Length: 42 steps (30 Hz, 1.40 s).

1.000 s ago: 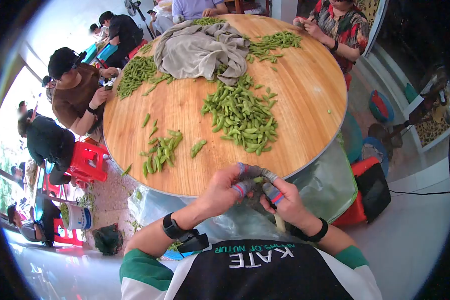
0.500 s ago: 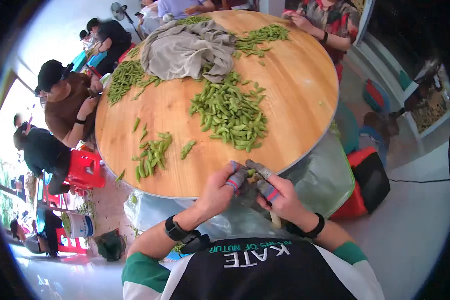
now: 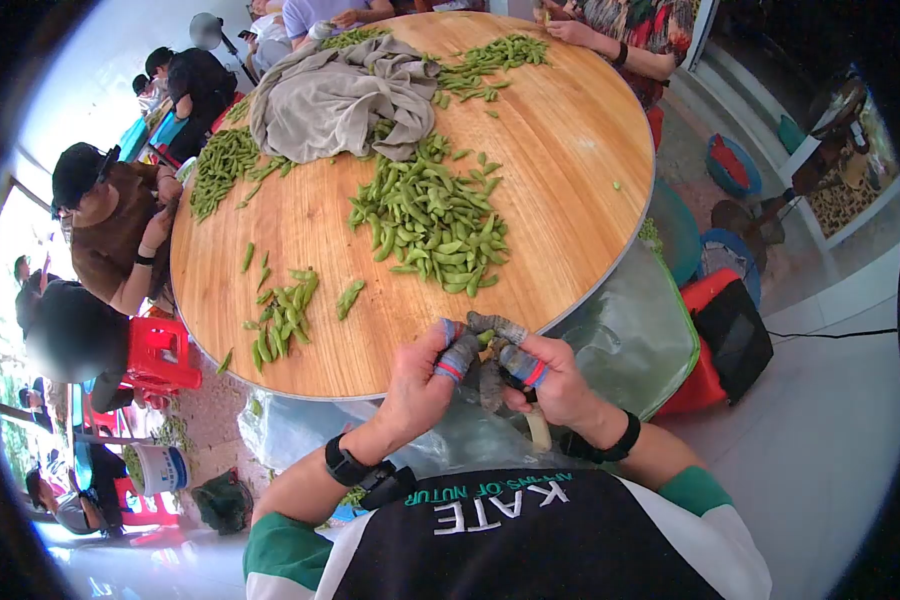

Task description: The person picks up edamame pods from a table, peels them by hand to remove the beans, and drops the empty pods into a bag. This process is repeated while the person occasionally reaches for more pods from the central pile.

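Observation:
Over the near edge of the round wooden table (image 3: pixel 570 200), both of my hands are close together, with grey fabric covers banded in colour on some fingers. My left hand (image 3: pixel 422 372) is closed, thumb and fingers pinching a green soybean pod (image 3: pixel 486 338). Facing it, my right hand (image 3: pixel 560 378) is closed too, its covered fingertips meeting at the same pod. Below the right hand juts a pale rod-like piece (image 3: pixel 538 430); what it belongs to is hidden. Just beyond lies a large heap of soybean pods (image 3: pixel 430 225), and a smaller pod group (image 3: pixel 288 315) sits to the left.
A crumpled grey cloth (image 3: pixel 340 100) covers part of the table's far side, with more pods around it. Clear plastic sheeting (image 3: pixel 630 330) hangs below the near edge. People sit around, red stools (image 3: pixel 160 355) are at left, and a white bucket (image 3: pixel 160 468) stands on the floor.
The view has shifted slightly, so the table and heaps appear farther left. My hands stay together at the pod, with a small change in finger position.

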{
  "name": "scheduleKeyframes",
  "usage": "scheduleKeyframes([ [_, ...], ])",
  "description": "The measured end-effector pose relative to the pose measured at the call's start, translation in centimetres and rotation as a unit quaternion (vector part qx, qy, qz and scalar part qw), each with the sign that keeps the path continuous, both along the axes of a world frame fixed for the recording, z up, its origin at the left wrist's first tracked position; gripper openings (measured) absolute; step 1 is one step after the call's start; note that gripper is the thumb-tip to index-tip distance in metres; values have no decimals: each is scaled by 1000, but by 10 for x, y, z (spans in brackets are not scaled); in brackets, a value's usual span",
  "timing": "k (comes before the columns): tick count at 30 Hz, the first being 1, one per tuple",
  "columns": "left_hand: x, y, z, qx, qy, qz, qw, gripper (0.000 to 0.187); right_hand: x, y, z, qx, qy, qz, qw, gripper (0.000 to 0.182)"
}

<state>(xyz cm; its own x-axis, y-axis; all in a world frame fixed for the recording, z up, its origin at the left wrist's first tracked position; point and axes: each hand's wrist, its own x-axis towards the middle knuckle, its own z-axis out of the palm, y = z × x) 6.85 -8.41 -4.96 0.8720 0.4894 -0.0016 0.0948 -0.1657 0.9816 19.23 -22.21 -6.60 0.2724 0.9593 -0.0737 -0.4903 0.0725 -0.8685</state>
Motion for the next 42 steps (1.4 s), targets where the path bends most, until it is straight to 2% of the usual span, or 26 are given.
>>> scheduleKeyframes([
  [7, -3, 4, 2, 125, -15, -61, 990, 16, 1, -1, 3, 15, -27, 7, 999, 38],
  [9, -3, 1, 3, 55, -15, -42, 997, 16, 1, 1, 5, 20, -45, 5, 999, 37],
  [10, -3, 0, 2, 56, -15, -41, 997, 16, 1, 2, 6, 24, -62, 1, 998, 37],
  [12, -4, -1, -4, -70, -19, -18, 997, 15, 2, 2, 6, 22, -74, -1, 997, 37],
  [13, -2, -1, -6, -70, -20, -18, 997, 15, 2, 2, 6, 20, -85, -4, 996, 36],
  [15, -1, -2, -9, -179, -64, -17, 982, 15, 4, 3, 2, 13, -92, -3, 996, 35],
  [16, -2, -1, -8, -179, -64, -16, 982, 15, 5, 2, 1, 7, -98, -2, 995, 34],
  [17, -3, 1, -8, -262, -44, -18, 964, 16, 7, 2, 4, 7, -98, -1, 995, 34],
  [18, -3, 2, -7, -343, -23, -22, 939, 17, 8, 0, 9, 14, -148, -4, 989, 34],
  [19, -3, 2, -6, -343, -23, -22, 939, 17, 9, -1, 12, 21, -197, -7, 980, 33],
  [21, -3, 1, -4, -449, -61, -77, 888, 18, 11, -3, 10, 22, -204, -8, 979, 34],
  [23, -1, 2, -1, -467, -53, -72, 880, 18, 12, -1, 6, 25, -211, -7, 977, 34],
  [24, 1, 2, 0, -485, -45, -70, 871, 19, 13, 2, 2, 85, -332, -51, 938, 36],
  [25, 2, 3, -2, -484, -46, -69, 871, 19, 15, 5, -1, 143, -445, -94, 879, 38],
  [27, 3, 2, -10, -408, 0, 20, 913, 21, 15, 3, -5, 134, -463, -86, 872, 39],
  [28, 4, -2, -11, -408, -1, 22, 913, 21, 15, 3, -7, 126, -483, -79, 863, 40],
  [30, 6, -5, -10, -187, 14, -28, 982, 23, 13, 8, -13, 127, -469, -103, 868, 40],
  [33, 3, 3, -6, -123, 82, -70, 987, 23, 9, 6, -20, 100, -453, -132, 876, 40],
  [37, 2, 12, -7, -77, 52, -83, 992, 20, 12, 2, -15, 63, -486, -105, 865, 38],
  [39, 2, 16, 8, -196, 151, -108, 963, 17, 14, 1, -15, 58, -478, -96, 871, 37],
  [41, 0, 18, 7, -172, 144, -125, 966, 17, 14, 3, -15, 55, -473, -89, 875, 36],
  [42, -1, 18, 6, -151, 140, -144, 968, 16, 11, 2, -16, 51, -431, -93, 896, 34],
])
